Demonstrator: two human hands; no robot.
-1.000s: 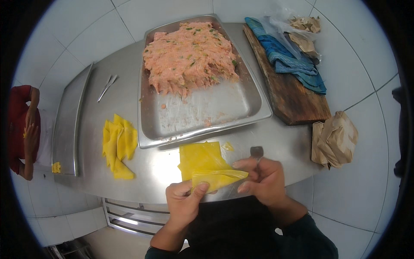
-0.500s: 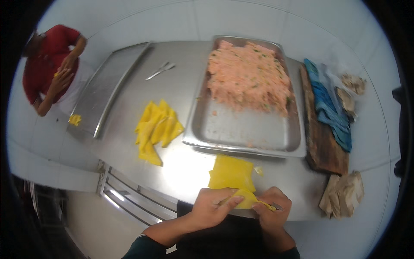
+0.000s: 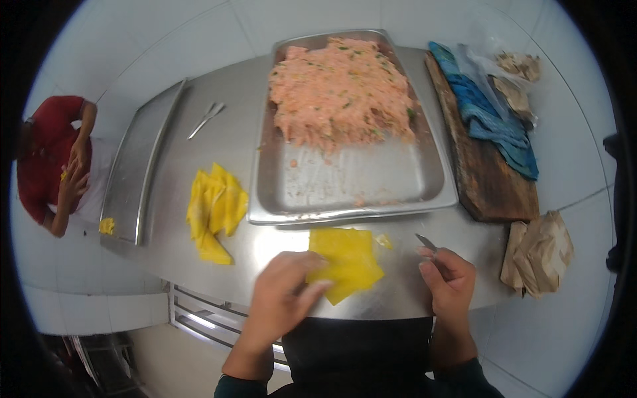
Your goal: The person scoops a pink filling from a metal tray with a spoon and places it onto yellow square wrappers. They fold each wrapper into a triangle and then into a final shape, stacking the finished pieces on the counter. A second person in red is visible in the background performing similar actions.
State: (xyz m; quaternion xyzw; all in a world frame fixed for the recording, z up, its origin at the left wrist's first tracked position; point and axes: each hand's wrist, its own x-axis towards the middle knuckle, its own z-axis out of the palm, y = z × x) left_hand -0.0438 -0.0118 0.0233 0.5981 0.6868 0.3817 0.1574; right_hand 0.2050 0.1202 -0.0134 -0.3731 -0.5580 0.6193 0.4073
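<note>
We look down from head height through one fisheye lens, standing at the near edge of the counter [image 3: 229,86] and facing across it toward the wall [image 3: 312,18] beyond its far edge. Our left hand [image 3: 282,288] and right hand [image 3: 451,282] sit close below us, by that near edge, and the view spans the counter from left to right, its edges bowing.

The metal table [image 3: 229,149] supports a shallow tray [image 3: 142,159] at its left end, with two utensils [image 3: 206,121] and a crumpled yellow pile [image 3: 213,211] nearby. Centre: deep pan [image 3: 352,215]. In front: flat yellow sheet [image 3: 348,262], small scrap [image 3: 383,241]. Right: wooden board [image 3: 494,191].
</note>
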